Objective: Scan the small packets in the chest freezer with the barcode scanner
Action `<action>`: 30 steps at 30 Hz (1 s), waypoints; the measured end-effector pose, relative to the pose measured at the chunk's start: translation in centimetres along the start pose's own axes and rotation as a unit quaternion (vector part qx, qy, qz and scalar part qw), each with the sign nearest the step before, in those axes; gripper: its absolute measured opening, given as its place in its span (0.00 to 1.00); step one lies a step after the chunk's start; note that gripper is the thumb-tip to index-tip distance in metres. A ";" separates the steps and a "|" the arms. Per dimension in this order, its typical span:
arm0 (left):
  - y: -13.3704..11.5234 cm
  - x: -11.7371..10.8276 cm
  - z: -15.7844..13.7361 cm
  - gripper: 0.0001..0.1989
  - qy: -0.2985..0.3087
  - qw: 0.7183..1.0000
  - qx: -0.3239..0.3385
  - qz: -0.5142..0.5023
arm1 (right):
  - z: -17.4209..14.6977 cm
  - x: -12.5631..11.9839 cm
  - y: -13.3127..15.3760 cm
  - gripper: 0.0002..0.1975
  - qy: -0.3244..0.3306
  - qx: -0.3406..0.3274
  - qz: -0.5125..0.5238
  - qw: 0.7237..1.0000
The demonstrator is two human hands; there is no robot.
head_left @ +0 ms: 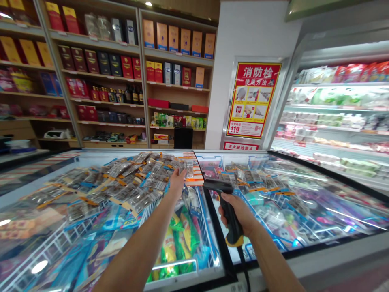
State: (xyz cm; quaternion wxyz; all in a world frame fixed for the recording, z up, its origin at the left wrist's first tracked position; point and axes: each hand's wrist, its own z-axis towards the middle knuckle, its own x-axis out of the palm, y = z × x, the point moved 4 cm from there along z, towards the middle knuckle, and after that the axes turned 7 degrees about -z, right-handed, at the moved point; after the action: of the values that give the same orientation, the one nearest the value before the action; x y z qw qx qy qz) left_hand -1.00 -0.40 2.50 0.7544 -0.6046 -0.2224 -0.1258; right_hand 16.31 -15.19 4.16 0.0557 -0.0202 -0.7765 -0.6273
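My right hand [238, 215] is wrapped round the grip of a black barcode scanner [230, 221] with yellow at its base. The scanner's head points left, at the far end of my left arm. There my left hand [177, 182] has its fingers closed at the edge of a small clear packet [189, 168], in front of orange-and-white striped labels [194, 178]. Left of this hand, a heap of similar packets [148, 174] with orange and blue edges lies on the glass top of a chest freezer [209, 205]. The contents of the packets are too blurred to name.
Under the glass, white wire baskets [45, 253] hold bagged goods, among them green-and-yellow packs [170, 249]. More packets [255, 178] lie to the right. Behind stand shelves [100, 73] of boxes, a red poster [253, 99] and a lit display fridge [337, 109]. A cord [244, 263] trails from the scanner.
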 end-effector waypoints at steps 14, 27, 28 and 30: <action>1.6 0.4 1.0 0.14 0.023 1.000 -0.010 -0.007 | -1.1 2.2 0.5 0.10 -0.076 -0.009 -0.005 0.997; 1.5 0.8 0.8 0.11 0.012 0.997 -0.039 -0.060 | -3.5 2.6 0.8 0.15 -0.076 -0.017 -0.032 0.996; 1.4 0.8 0.7 0.11 0.013 0.997 -0.041 -0.061 | -3.7 2.5 0.7 0.16 -0.072 -0.012 -0.040 0.997; 1.2 0.9 0.6 0.11 0.016 0.997 -0.043 -0.061 | -4.0 2.4 0.8 0.18 -0.066 -0.008 -0.051 0.996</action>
State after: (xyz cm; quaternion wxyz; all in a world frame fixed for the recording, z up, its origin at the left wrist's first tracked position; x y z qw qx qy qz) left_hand 0.22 0.51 1.95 0.7218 -0.6199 -0.2415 -0.1909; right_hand 14.24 -19.03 6.00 -0.0282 -0.0220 -0.7735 -0.6327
